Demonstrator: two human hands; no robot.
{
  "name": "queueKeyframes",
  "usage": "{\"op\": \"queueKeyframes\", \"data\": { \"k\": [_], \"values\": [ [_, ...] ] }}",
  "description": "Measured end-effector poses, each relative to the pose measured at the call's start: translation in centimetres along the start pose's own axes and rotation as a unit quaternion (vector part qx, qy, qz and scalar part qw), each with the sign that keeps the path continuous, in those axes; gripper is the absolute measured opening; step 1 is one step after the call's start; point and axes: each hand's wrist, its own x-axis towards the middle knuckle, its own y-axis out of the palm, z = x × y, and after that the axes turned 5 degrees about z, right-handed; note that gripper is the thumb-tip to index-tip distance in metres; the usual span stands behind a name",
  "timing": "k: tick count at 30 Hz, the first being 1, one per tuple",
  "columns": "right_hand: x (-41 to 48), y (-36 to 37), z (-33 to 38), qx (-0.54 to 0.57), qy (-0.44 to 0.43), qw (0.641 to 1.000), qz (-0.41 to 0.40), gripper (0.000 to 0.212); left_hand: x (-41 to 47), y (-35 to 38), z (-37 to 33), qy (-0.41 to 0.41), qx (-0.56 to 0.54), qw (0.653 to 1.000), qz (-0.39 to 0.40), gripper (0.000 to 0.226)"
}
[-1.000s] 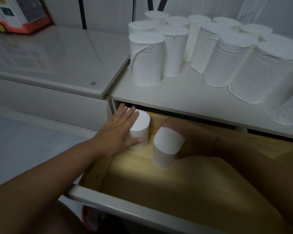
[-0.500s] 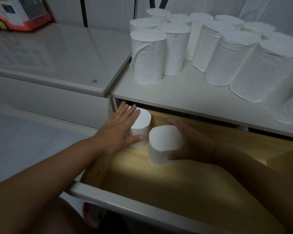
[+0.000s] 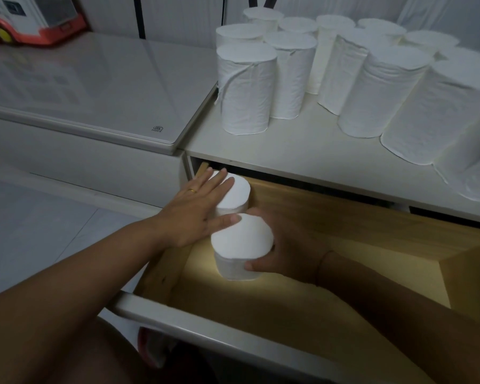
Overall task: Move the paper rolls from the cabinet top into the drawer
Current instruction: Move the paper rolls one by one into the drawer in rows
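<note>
Currently, the drawer (image 3: pixel 219 338) stands pulled out below the cabinet top (image 3: pixel 302 151). Two rolls stand upright on its wooden floor, in the rear left corner.

Position of the rolls in the drawer:
- The rear roll (image 3: pixel 234 194) sits beside the left wall, just under the front edge of the cabinet top.
- The front roll (image 3: pixel 241 239) stands directly in front of it. The two appear to touch, though the hands cover the junction.

Left hand (image 3: pixel 197 212): the fingers are straight and held together, laid flat over the left part of the rear roll's top face. The thumb is extended, with its tip resting on the top edge of the front roll. This hand clasps nothing. A ring (image 3: pixel 192 190) sits on one finger.

Right hand (image 3: pixel 286 245): it wraps round the right side of the front roll. The fingers curl behind the roll and the thumb presses on its near side wall, so this hand grips the roll. A thin band (image 3: pixel 320 261) circles the wrist.

On the cabinet top, the other paper rolls (image 3: pixel 245 90) stand upright in a tight cluster toward the back and right. The rightmost ones are cut off by the frame edge.

To the left, a lower unit with a glossy top (image 3: pixel 94 87) adjoins the cabinet. A red and white toy vehicle (image 3: pixel 34 20) rests at its far corner.
</note>
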Motion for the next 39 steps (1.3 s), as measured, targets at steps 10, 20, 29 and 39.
{"op": "queueKeyframes", "data": {
  "k": [10,20,29,39],
  "values": [
    [-1.1,0.6,-0.1,0.370,0.255,0.886,0.114,0.049,-0.3,-0.5,0.4,0.007,0.005,1.000,0.020,0.088],
    [1.8,3.5,1.7,0.536,0.312,0.783,0.052,0.044,-0.4,-0.8,0.6,0.006,0.021,0.999,0.041,0.088],
    [3.0,4.7,2.8,0.535,0.309,0.786,0.025,0.059,-0.4,-0.7,0.6,0.005,0.027,0.999,0.041,0.085],
    [2.8,-1.7,4.0,0.134,0.159,0.975,-0.082,0.031,-0.4,-0.5,0.5,0.007,0.028,0.999,0.026,0.086]
  ]
}}
